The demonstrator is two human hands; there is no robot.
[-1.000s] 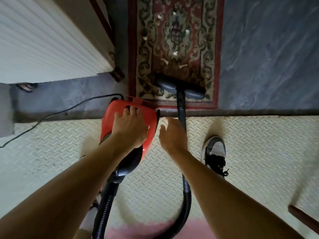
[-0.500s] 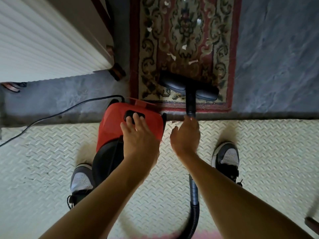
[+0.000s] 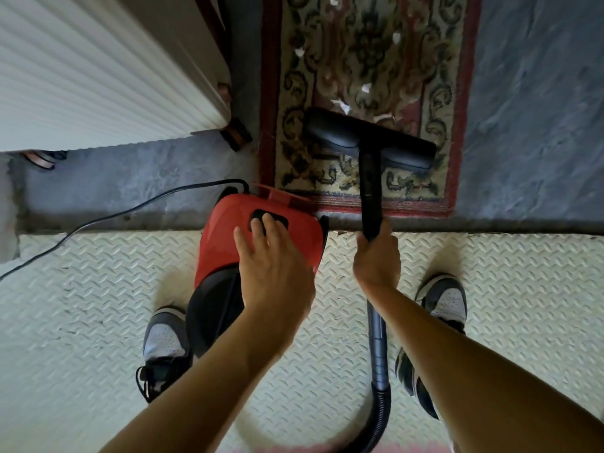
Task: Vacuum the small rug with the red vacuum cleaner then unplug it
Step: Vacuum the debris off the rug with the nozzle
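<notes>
1. Left hand (image 3: 274,273), fingers (image 3: 273,232) straight, presses the switch (image 3: 283,220) on the red vacuum cleaner (image 3: 222,230) beside the rug (image 3: 359,60), likely to start it.
2. Right hand (image 3: 377,259) grips the wand (image 3: 371,184); nozzle (image 3: 333,132) rests on rug.

Left hand (image 3: 274,263) is reaching forward, bare forearm coming in from lower left. Its fingers are lying straight and slightly spread, fingertips (image 3: 268,220) resting on the black switch (image 3: 283,222) atop the red vacuum cleaner (image 3: 222,237). Right hand (image 3: 377,259) is gripping the black wand (image 3: 371,191), fingers curling round it (thumb not discernible), back of the hand facing up. Right forearm is coming in from lower right. Both hands are sitting level, near each other, not touching.
</notes>
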